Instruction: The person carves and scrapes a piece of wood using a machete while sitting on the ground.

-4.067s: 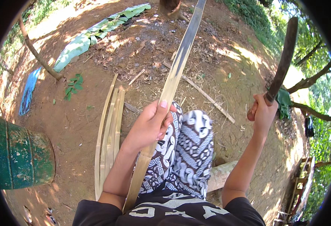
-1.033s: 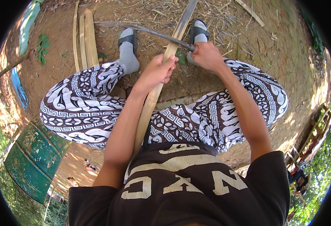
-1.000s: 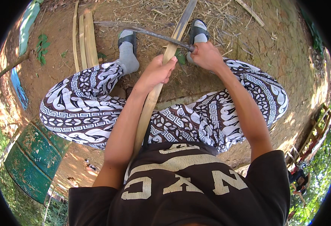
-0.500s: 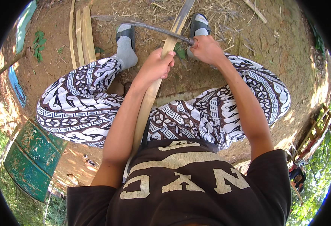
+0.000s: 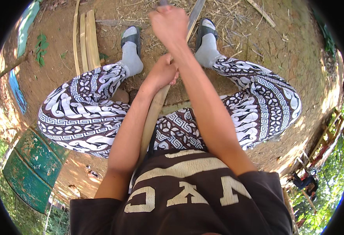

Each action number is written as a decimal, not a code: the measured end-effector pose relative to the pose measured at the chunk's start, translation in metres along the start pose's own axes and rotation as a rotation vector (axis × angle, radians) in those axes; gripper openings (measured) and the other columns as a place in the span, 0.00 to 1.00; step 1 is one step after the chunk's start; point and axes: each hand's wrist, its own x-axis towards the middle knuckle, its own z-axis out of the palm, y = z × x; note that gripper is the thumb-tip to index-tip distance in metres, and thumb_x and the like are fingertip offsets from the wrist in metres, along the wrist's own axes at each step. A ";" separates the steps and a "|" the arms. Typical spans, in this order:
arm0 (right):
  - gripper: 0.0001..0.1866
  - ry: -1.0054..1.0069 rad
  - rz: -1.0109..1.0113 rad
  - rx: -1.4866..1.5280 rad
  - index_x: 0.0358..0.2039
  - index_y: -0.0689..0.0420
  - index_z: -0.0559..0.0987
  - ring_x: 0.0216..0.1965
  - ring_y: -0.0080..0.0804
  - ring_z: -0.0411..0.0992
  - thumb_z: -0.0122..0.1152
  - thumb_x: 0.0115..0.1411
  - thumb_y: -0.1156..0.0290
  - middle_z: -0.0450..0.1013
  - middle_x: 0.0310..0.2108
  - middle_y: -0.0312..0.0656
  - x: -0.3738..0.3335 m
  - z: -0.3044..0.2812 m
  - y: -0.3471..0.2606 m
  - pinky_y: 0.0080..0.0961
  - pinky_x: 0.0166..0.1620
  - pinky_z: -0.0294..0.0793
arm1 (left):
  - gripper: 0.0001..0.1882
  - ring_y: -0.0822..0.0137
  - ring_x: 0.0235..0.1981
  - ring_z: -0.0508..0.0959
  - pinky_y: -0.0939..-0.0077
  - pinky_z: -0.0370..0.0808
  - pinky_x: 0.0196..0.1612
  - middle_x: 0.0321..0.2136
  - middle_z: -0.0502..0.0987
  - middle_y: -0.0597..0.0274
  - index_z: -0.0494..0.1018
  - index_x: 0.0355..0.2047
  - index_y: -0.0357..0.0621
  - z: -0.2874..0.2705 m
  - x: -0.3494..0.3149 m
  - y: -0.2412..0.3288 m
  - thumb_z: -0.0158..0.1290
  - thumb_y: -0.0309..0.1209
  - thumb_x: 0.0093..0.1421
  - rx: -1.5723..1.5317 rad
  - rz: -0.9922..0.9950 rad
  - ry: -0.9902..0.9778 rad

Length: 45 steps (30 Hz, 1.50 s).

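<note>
My left hand point(image 5: 165, 72) is closed round a long pale strip of split wood or bamboo point(image 5: 154, 111). The strip runs from beside my waist, between my legs, up past the top edge of the picture. Its far part point(image 5: 195, 17) looks darker and greyer. My right hand point(image 5: 171, 25) is closed in a fist beyond the left hand, its forearm crossing over the strip. A short dark piece of the long knife point(image 5: 163, 2) shows beyond that fist; the rest is hidden or out of view.
Several pale strips point(image 5: 89, 41) lie on the dirt at the left, near my left sandal point(image 5: 131, 40). Shavings point(image 5: 234, 17) litter the ground ahead, around my right sandal point(image 5: 206, 31). A green metal drum point(image 5: 33, 170) is at the lower left.
My right hand has swung left and forward across the strip with the knife, whose blade no longer shows crosswise over the strip. My left hand keeps its grip, nearly in place.
</note>
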 end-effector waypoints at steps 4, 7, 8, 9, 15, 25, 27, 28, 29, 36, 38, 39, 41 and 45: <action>0.12 -0.004 0.170 0.125 0.29 0.58 0.80 0.32 0.48 0.76 0.58 0.54 0.62 0.77 0.26 0.53 0.031 0.012 -0.043 0.42 0.38 0.74 | 0.11 0.75 0.34 0.75 0.76 0.74 0.37 0.35 0.77 0.64 0.74 0.41 0.39 0.003 -0.007 0.002 0.55 0.34 0.66 -0.113 0.130 0.052; 0.11 0.064 0.216 0.286 0.25 0.56 0.82 0.30 0.43 0.77 0.59 0.54 0.62 0.77 0.23 0.48 0.063 0.024 -0.046 0.41 0.38 0.73 | 0.15 0.75 0.35 0.76 0.75 0.75 0.40 0.37 0.77 0.66 0.74 0.48 0.40 0.007 -0.004 -0.005 0.56 0.35 0.66 -0.141 0.238 0.050; 0.10 0.100 0.182 0.377 0.20 0.56 0.81 0.24 0.38 0.76 0.61 0.53 0.64 0.75 0.18 0.44 0.069 0.032 -0.047 0.38 0.34 0.71 | 0.15 0.75 0.36 0.76 0.75 0.75 0.40 0.37 0.77 0.66 0.74 0.49 0.39 0.005 -0.004 -0.008 0.56 0.35 0.66 -0.250 0.191 0.024; 0.10 0.103 0.157 0.484 0.18 0.57 0.77 0.20 0.35 0.73 0.61 0.52 0.67 0.73 0.15 0.44 0.075 0.035 -0.043 0.36 0.29 0.70 | 0.15 0.75 0.36 0.76 0.75 0.75 0.41 0.37 0.77 0.67 0.74 0.50 0.39 0.002 -0.003 -0.011 0.55 0.34 0.66 -0.359 0.145 -0.004; 0.16 0.038 0.180 1.011 0.12 0.58 0.69 0.11 0.24 0.63 0.62 0.53 0.78 0.67 0.12 0.37 0.057 0.023 -0.020 0.25 0.16 0.61 | 0.09 0.76 0.25 0.74 0.78 0.71 0.27 0.28 0.74 0.65 0.72 0.44 0.38 0.002 0.005 -0.018 0.50 0.29 0.66 -0.093 0.280 0.073; 0.11 0.167 0.113 0.835 0.16 0.59 0.74 0.11 0.21 0.64 0.65 0.52 0.79 0.67 0.13 0.34 0.062 -0.012 0.002 0.22 0.17 0.62 | 0.14 0.76 0.14 0.63 0.78 0.61 0.16 0.18 0.66 0.68 0.66 0.37 0.39 0.011 -0.002 0.009 0.39 0.37 0.74 -0.145 0.007 0.044; 0.11 0.139 0.096 0.715 0.17 0.60 0.75 0.11 0.23 0.65 0.63 0.54 0.75 0.68 0.13 0.37 0.067 -0.035 -0.012 0.23 0.17 0.64 | 0.14 0.78 0.15 0.61 0.81 0.60 0.17 0.20 0.65 0.70 0.66 0.37 0.41 0.012 -0.007 0.011 0.38 0.38 0.74 -0.196 0.000 0.041; 0.11 0.122 0.082 0.650 0.17 0.61 0.75 0.11 0.23 0.65 0.63 0.54 0.73 0.69 0.13 0.39 0.068 -0.050 -0.020 0.24 0.17 0.65 | 0.14 0.78 0.15 0.61 0.81 0.61 0.17 0.22 0.66 0.70 0.66 0.39 0.41 0.013 -0.008 0.011 0.38 0.38 0.75 -0.206 0.002 0.037; 0.12 0.056 0.054 0.421 0.18 0.62 0.76 0.12 0.28 0.67 0.61 0.55 0.70 0.70 0.13 0.43 0.068 -0.070 -0.027 0.27 0.18 0.67 | 0.14 0.79 0.15 0.61 0.81 0.61 0.17 0.23 0.66 0.69 0.66 0.40 0.40 0.013 -0.009 0.009 0.38 0.38 0.75 -0.223 0.003 0.037; 0.13 -0.303 -0.270 -0.665 0.25 0.63 0.78 0.30 0.60 0.76 0.55 0.53 0.65 0.74 0.23 0.60 0.032 -0.167 0.036 0.51 0.37 0.76 | 0.16 0.80 0.14 0.60 0.83 0.60 0.16 0.24 0.65 0.70 0.66 0.47 0.39 0.013 -0.024 0.025 0.36 0.40 0.75 -0.344 0.042 -0.049; 0.11 -0.372 -0.222 -0.698 0.26 0.61 0.78 0.28 0.59 0.76 0.57 0.52 0.65 0.74 0.21 0.58 0.010 -0.169 0.061 0.50 0.36 0.76 | 0.17 0.80 0.13 0.59 0.82 0.60 0.15 0.24 0.64 0.70 0.66 0.47 0.38 0.016 -0.032 0.035 0.36 0.41 0.75 -0.363 0.076 -0.074; 0.11 -0.420 -0.240 -0.712 0.27 0.60 0.78 0.28 0.59 0.76 0.58 0.51 0.64 0.74 0.21 0.56 0.001 -0.167 0.069 0.50 0.36 0.76 | 0.18 0.80 0.13 0.59 0.82 0.60 0.15 0.24 0.64 0.70 0.65 0.47 0.38 0.017 -0.037 0.039 0.36 0.41 0.75 -0.372 0.089 -0.088; 0.10 -0.460 -0.311 -0.695 0.27 0.58 0.77 0.27 0.59 0.75 0.60 0.50 0.64 0.75 0.21 0.55 -0.018 -0.157 0.080 0.50 0.35 0.76 | 0.19 0.80 0.13 0.59 0.82 0.60 0.15 0.24 0.63 0.70 0.65 0.46 0.37 0.020 -0.043 0.042 0.35 0.43 0.76 -0.351 0.091 -0.077; 0.10 -0.451 -0.303 -0.721 0.26 0.57 0.76 0.27 0.59 0.75 0.63 0.48 0.64 0.75 0.21 0.53 -0.026 -0.135 0.089 0.50 0.34 0.76 | 0.20 0.80 0.13 0.59 0.83 0.60 0.15 0.23 0.62 0.71 0.65 0.46 0.38 0.020 -0.050 0.038 0.34 0.44 0.76 -0.302 0.121 -0.029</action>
